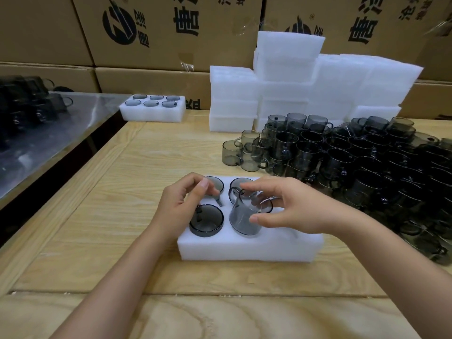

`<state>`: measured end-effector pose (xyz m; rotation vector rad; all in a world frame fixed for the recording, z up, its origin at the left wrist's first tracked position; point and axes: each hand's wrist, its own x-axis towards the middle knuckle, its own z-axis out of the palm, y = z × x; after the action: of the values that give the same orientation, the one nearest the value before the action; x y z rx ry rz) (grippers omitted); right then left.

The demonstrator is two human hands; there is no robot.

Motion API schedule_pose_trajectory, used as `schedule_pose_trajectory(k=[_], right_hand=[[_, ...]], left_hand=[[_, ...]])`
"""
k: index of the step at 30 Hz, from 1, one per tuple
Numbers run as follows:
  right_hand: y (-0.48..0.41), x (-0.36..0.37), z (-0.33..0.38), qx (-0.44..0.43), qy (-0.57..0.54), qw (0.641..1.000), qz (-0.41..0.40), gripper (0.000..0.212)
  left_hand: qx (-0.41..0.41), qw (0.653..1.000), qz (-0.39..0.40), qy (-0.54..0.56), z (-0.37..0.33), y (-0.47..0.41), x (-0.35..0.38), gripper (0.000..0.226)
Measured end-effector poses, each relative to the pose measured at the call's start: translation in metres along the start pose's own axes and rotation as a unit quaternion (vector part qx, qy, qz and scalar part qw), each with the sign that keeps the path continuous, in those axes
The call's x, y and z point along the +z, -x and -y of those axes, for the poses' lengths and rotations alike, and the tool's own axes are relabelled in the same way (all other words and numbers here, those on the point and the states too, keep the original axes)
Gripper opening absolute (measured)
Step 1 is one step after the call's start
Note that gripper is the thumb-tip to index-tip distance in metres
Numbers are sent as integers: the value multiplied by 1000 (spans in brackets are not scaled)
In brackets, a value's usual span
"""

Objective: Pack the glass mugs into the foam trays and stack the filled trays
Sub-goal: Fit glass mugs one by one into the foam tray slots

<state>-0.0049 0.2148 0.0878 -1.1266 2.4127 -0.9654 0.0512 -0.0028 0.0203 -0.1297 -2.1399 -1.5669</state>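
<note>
The right hand's (293,206) fingers (264,220) pinch a smoky glass mug (241,221), thumb on its wall and the others over the rim. The mug is tilted, its base entering the front middle pocket of the foam tray (244,248) and its handle turned toward the tray's back. The left hand's (178,206) fingers (193,178) are curled over the tray's back-left mug (216,183); whether they grip it I cannot tell. Another mug (206,222) sits in the front-left pocket, and a fourth (238,183) in the back middle one. The tray's right-hand pockets are hidden by the right hand. To seat the mug well, I would bring it upright, line the handle up with the pocket's slot, then press evenly on the rim so the foam does not tear. Right of the tray lie the loose mugs (342,162) on the bench (122,192); behind it stand empty trays (293,77), and far back-left of it a filled tray (151,111).
</note>
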Motion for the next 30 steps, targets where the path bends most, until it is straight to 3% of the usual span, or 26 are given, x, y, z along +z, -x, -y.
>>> schedule_pose_trajectory(k=[6, 10, 15, 17, 19, 21, 24, 30], right_hand=[[-2, -6, 17, -27, 188, 980, 52, 54], [-6, 1, 22, -27, 256, 964, 67, 51], [-7, 4, 16, -28, 238, 969, 64, 54], [-11, 1, 14, -60, 159, 985, 28, 38], [-18, 4, 11, -97, 131, 986, -22, 24], [-24, 17, 2, -102, 190, 976, -8, 39], [-24, 37, -14, -41, 243, 968, 42, 70], [-27, 42, -17, -47, 347, 936, 28, 68]], left_hand=[[-25, 1000, 4, -4, -5, -1, 0, 20], [-44, 999, -6, -31, -15, -7, 4, 15], [-14, 995, 21, -94, -36, -13, 19, 21], [37, 991, 68, -108, -48, -16, 28, 33], [113, 970, 141, -163, -55, -22, 36, 48], [160, 920, 234, -269, -57, -27, 43, 55], [147, 853, 324, -382, -47, -29, 53, 59], [123, 838, 326, -419, -33, -28, 57, 66]])
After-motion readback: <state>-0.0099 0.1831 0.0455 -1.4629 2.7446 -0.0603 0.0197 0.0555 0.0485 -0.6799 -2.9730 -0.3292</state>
